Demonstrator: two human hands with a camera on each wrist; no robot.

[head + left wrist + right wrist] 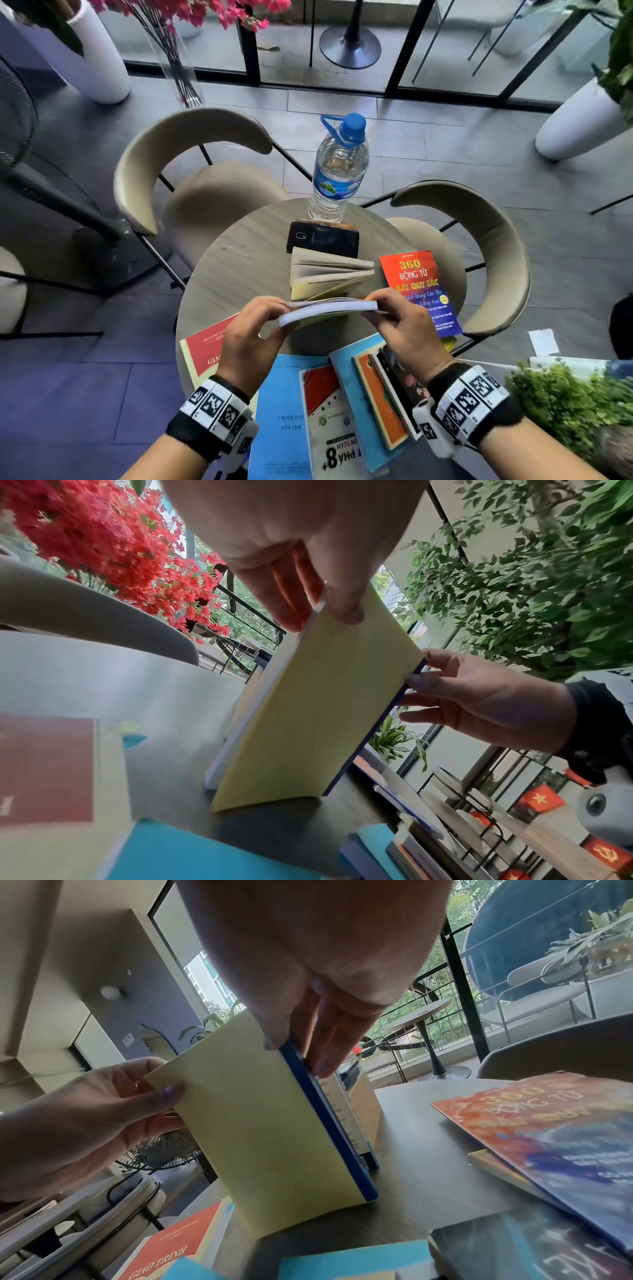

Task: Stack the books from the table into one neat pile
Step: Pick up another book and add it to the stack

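A book with a yellow cover and blue spine (329, 308) stands on its lower edge on the round table (239, 260), tilted. My left hand (282, 313) pinches its upper left side, and my right hand (375, 308) pinches the spine side. The left wrist view shows the yellow cover (308, 710) between thumb and fingers of my left hand (318, 612). In the right wrist view my right hand (298, 1053) holds the blue spine (329, 1123). Just behind stands a fanned-open book (329, 274). Other books lie flat: a red one (209, 346), a "360" one (421, 291), blue ones (281, 411).
A dark phone (323, 238) and a water bottle (337, 171) stand at the table's far side. Overlapping books, among them an orange one (376, 401), lie at the near edge. Two beige chairs (191, 164) flank the table; a plant (568, 404) sits at right.
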